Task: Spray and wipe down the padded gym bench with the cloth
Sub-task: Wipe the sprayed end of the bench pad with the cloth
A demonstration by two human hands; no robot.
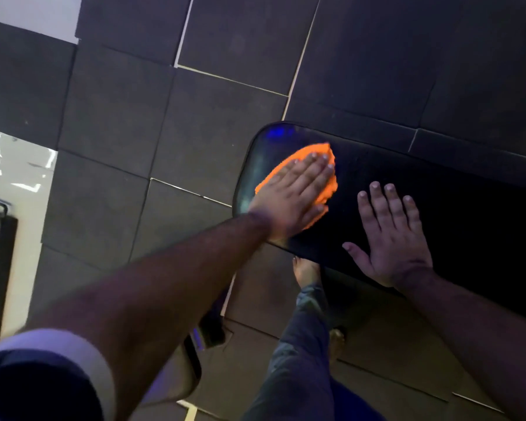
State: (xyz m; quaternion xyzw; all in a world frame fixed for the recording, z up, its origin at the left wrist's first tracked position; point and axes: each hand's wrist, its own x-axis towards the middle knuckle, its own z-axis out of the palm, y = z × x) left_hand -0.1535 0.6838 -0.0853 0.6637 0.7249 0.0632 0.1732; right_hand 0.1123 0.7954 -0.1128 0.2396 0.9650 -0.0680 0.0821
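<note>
Left hand (pixel 292 196) lies flat, fingers straight and together, palm pressing an orange cloth (pixel 325 174) onto the table; no closed grip, the cloth is pinned under the palm and shows past the fingertips and along the far edge of the hand. Right hand (pixel 392 238) also flat on the pad, grip wide with fingers spread, holding nothing, set just beside the cloth but apart from it. The table, a black padded gym bench (pixel 456 208), has a rounded end where the cloth sits; a sheen shows near that end. Below it: dark floor tiles (pixel 128 117), a bare foot (pixel 305 270), a grey trouser leg (pixel 301 344).
</note>
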